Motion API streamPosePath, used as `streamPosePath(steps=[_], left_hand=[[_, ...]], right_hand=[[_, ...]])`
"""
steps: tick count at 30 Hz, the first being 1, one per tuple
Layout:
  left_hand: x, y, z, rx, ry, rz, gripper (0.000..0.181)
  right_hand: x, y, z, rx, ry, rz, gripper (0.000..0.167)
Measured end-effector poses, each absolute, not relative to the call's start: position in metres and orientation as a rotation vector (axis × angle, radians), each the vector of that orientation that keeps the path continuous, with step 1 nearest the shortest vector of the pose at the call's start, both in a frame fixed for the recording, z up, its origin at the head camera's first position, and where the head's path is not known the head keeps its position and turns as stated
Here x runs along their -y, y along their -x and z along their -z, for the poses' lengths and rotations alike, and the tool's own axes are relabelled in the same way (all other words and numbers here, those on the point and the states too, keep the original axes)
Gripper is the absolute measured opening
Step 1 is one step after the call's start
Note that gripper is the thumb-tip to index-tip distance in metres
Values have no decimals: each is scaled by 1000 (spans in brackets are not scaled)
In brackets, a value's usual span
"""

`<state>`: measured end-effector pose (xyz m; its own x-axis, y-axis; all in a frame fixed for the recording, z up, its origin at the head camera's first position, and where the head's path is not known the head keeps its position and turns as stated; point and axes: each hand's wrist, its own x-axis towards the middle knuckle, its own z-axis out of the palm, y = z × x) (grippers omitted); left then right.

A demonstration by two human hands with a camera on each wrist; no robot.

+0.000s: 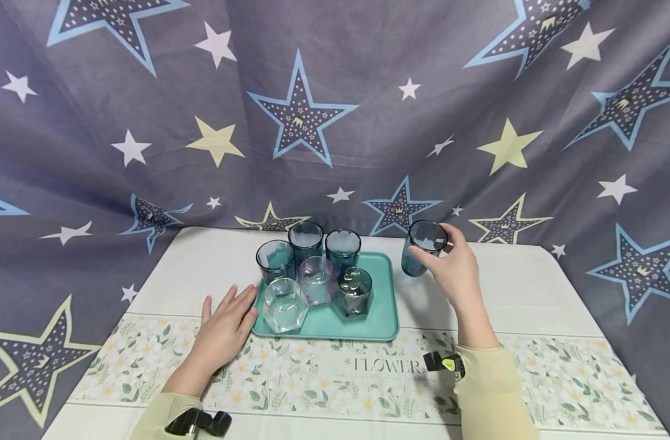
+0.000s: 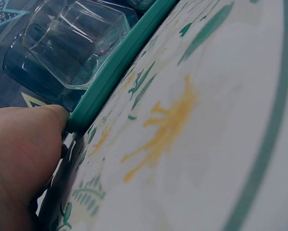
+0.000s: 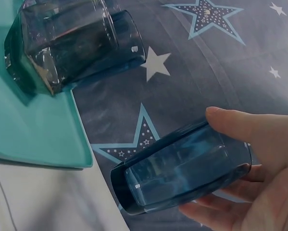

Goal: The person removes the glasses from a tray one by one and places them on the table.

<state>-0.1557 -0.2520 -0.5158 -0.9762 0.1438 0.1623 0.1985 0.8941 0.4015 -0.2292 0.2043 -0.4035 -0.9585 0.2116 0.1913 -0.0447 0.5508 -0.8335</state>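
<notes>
Blue glass, a tall tumbler (image 1: 423,234), sits in the grip of your right hand (image 1: 456,269), to the right of the green tray (image 1: 383,305) and apart from it. Your thumb lies on one side of it and your fingers curl round the other; in the head view those fingers are mostly hidden behind the rim and your hand. Whether its base touches the white table (image 1: 511,293) is hard to make out.

Your left hand (image 1: 225,327), well apart from your right, rests with its fingers extended against the tray's left edge; its own wrist view shows only the thumb side at the rim, the other fingers out of sight.

On the tray you have three more blue glasses (image 1: 276,261) at the back, partly covered by the shorter ones ahead of them: a clear glass (image 1: 285,308) at front left, a pink-tinted glass (image 1: 315,284) just behind it and a grey glass (image 1: 355,293) to the right. In your right wrist view the tray is cut off at the left, and its glasses overlap too much to separate clearly.
</notes>
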Motion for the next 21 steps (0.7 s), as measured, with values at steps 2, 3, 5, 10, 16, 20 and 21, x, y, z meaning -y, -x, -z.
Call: streamPosePath(steps=[2, 3, 5, 10, 16, 20, 21], left_hand=[[252, 156, 516, 2934, 267, 643, 54], [252, 155, 516, 2935, 268, 644, 54], [252, 155, 515, 2936, 271, 646, 54], [253, 156, 515, 2938, 271, 646, 54], [253, 157, 515, 2938, 267, 645, 55], [252, 156, 515, 2938, 269, 650, 54], [252, 156, 515, 2938, 269, 650, 54]], right_hand=[[-206, 229, 404, 2527, 145, -1354, 92], [-206, 230, 405, 2530, 147, -1350, 92], [-207, 230, 406, 2532, 148, -1346, 92], [-207, 234, 409, 2519, 155, -1343, 91], [-206, 238, 414, 2507, 162, -1341, 89], [-205, 239, 418, 2520, 162, -1345, 90], [-205, 239, 419, 2524, 162, -1344, 90]])
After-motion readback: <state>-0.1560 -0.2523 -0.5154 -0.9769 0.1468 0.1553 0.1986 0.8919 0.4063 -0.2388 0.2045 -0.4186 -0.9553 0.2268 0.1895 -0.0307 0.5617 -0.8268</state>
